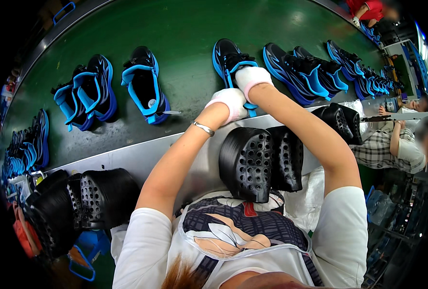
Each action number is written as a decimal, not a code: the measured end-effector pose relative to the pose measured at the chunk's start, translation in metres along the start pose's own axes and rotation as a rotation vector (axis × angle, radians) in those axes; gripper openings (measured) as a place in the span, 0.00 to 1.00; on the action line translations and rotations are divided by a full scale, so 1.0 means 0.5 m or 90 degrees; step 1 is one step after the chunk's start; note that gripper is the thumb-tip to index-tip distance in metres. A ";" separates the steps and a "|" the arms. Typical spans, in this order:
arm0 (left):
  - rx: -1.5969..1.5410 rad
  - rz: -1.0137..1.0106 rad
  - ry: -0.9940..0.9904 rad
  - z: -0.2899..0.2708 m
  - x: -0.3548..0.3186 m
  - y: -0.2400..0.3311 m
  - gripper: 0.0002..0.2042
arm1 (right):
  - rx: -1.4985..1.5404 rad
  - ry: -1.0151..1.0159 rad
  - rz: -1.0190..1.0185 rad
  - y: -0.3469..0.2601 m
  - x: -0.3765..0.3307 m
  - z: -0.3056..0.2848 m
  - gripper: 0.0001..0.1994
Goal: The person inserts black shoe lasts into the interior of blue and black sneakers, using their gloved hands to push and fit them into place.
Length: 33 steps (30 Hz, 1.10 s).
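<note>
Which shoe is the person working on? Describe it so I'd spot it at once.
Look at the green conveyor belt with its row of black-and-blue shoes. Near its front edge, at the middle, lies one shoe. It alone has both white-gloved hands on it, left hand and right hand.

Matt green belt (185,29); glossy black perforated soles (246,164); cloth gloves (230,102).

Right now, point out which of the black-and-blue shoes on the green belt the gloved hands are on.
The shoe just left of the right-hand row: left hand and right hand both touch it. The other shoes lie untouched.
</note>
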<state>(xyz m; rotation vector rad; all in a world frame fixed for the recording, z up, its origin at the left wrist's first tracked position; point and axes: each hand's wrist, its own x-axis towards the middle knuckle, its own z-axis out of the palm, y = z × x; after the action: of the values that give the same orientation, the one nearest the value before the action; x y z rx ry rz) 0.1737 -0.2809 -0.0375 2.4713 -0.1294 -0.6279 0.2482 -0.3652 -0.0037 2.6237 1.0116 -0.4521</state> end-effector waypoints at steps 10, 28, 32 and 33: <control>-0.030 0.007 -0.023 -0.012 0.011 -0.016 0.22 | -0.060 -0.084 -0.004 -0.024 -0.005 -0.066 0.12; 0.044 -0.002 -0.039 -0.018 -0.014 -0.004 0.20 | 0.063 -0.021 -0.072 0.014 -0.004 -0.057 0.13; -0.053 0.000 -0.042 -0.019 -0.019 -0.026 0.21 | 0.462 0.020 -0.017 0.057 -0.110 -0.075 0.18; -0.113 -0.007 -0.057 -0.029 -0.028 -0.028 0.21 | 0.483 0.057 -0.024 0.086 -0.138 -0.058 0.19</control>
<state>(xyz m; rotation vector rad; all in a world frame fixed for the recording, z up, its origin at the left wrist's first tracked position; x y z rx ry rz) 0.1676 -0.2586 -0.0292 2.2759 -0.0897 -0.7225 0.2347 -0.4258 0.0560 3.3068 1.0692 -0.8770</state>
